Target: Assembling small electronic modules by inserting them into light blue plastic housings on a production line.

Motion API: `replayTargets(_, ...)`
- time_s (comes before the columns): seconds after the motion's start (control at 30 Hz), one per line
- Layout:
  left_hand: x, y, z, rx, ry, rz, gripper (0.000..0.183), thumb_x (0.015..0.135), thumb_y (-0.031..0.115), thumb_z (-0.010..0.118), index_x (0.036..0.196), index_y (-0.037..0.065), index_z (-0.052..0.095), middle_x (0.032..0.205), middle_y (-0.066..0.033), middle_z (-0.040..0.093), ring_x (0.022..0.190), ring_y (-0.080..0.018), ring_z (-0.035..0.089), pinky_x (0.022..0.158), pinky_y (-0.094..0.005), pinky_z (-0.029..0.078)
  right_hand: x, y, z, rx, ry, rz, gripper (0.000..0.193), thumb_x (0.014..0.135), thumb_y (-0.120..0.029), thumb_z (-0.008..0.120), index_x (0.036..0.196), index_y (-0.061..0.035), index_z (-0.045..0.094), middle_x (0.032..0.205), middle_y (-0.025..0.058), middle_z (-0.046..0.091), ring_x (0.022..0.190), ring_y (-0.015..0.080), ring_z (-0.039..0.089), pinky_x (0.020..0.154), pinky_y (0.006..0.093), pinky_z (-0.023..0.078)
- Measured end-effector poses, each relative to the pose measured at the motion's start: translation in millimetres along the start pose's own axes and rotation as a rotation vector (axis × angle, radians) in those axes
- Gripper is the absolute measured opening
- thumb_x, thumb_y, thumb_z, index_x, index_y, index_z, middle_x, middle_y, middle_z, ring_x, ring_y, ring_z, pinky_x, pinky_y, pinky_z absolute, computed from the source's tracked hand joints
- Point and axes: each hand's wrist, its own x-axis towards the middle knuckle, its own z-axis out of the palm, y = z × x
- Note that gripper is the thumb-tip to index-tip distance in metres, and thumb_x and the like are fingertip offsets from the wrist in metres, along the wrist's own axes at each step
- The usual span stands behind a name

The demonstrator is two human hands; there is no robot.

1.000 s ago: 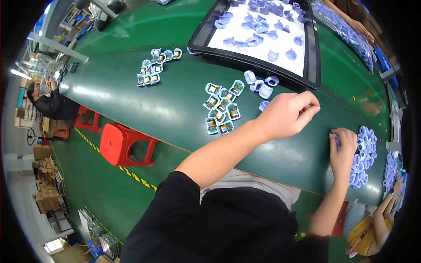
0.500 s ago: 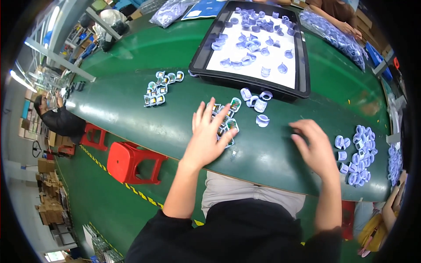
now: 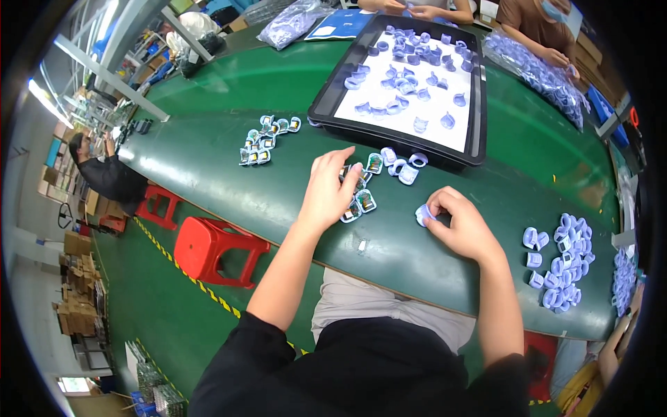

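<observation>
My right hand (image 3: 460,222) is closed on a light purple ring-shaped plastic piece (image 3: 421,215), pinched between thumb and fingers just above the table. My left hand (image 3: 325,189) hovers at a cluster of small shells with circuit boards (image 3: 365,201). Its thumb and fingers are apart around part of that cluster and hide some of the pieces. Just beyond, a few purple ring-shaped pieces (image 3: 408,175) lie by the tray's near edge. A second group of circuit-board shells (image 3: 260,141) sits farther left on the table.
A black tray (image 3: 396,141) with a white liner holds many purple pieces. More purple rings (image 3: 566,267) are heaped at the right. Filled plastic bags (image 3: 535,73) and a blue folder (image 3: 338,25) lie at the back. Red stools (image 3: 198,248) stand left; other people sit around the table.
My right hand has moved left and taken hold of the single purple ring-shaped piece. My left hand has drawn its spread fingers closer together over the circuit-board cluster. The view has shifted slightly.
</observation>
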Motion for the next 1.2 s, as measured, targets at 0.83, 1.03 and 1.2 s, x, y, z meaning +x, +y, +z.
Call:
replayTargets(0.83, 66.6, 118.9, 67.9, -1.009, -0.644, -0.133, 0.030, 0.095, 0.006, 0.065, 0.125, 0.001, 0.063, 0.098, -0.0018, 0.065, 0.078, -0.0075, 0.060, 0.070, -0.0229, 0.050, -0.3, 3.3, -40.9, 0.224, 0.732, 0.037, 0.034, 0.092, 0.005, 0.062, 0.126, -0.0016, 0.065, 0.107, 0.0024, 0.064, 0.078, 0.0053, 0.054, 0.066, 0.0203, 0.044)
replayTargets(1.03, 58.7, 104.4, 78.4, -1.299, -0.698, -0.295, 0.024, 0.094, 0.000, 0.064, 0.117, -0.003, 0.058, 0.097, -0.0126, 0.069, 0.086, -0.0231, 0.073, 0.075, -0.0313, 0.059, -3.1, 19.4, -44.8, 0.284, 0.718, 0.041, 0.028, 0.091, 0.006, 0.065, 0.118, 0.0012, 0.063, 0.116, 0.0052, 0.064, 0.101, 0.0105, 0.059, 0.091, 0.0259, 0.047)
replayTargets(1.2, 52.6, 110.1, 75.9, -1.341, -0.646, -0.395, 0.020, 0.100, 0.010, 0.061, 0.117, 0.000, 0.056, 0.103, -0.0242, 0.073, 0.091, -0.0321, 0.076, 0.078, -0.0350, 0.063, -2.0, 16.4, -43.6, 0.547, 0.698, -0.051, 0.026, 0.092, 0.006, 0.068, 0.116, 0.0024, 0.062, 0.129, 0.0125, 0.061, 0.109, 0.0149, 0.059, 0.098, 0.0304, 0.048)
